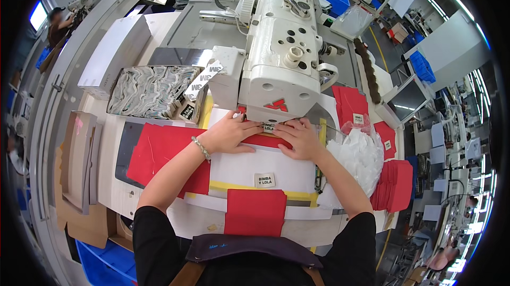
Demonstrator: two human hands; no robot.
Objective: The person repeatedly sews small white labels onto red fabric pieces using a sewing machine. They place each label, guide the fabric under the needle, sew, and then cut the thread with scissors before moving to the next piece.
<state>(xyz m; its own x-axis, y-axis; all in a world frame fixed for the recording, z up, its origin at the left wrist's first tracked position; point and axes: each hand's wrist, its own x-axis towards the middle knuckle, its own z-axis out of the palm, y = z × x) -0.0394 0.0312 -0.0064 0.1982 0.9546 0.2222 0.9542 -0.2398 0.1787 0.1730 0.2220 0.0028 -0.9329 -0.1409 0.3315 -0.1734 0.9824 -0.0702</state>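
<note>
Under the head of a large white sewing machine (281,86), both my hands lie on a strip of red fabric (264,141). My left hand (229,134) rests flat, its thumb stretched out and its fingertips at the left edge of a small pale printed label (268,126). From the other side, my right hand (299,140) presses down with its fingers spread, their tips beside the same label. The machine's head hides the needle area. A second pale label (264,180) lies nearer me on the white work sheet (239,166), and a red fabric piece (255,211) sits at the table's front edge.
Red fabric pieces (159,153) lie left of the sheet, with a box of folded label strips (154,92) behind them. At right are a pile of white material (358,158) and a red fabric stack (393,185). An open cardboard box (77,163) stands far left.
</note>
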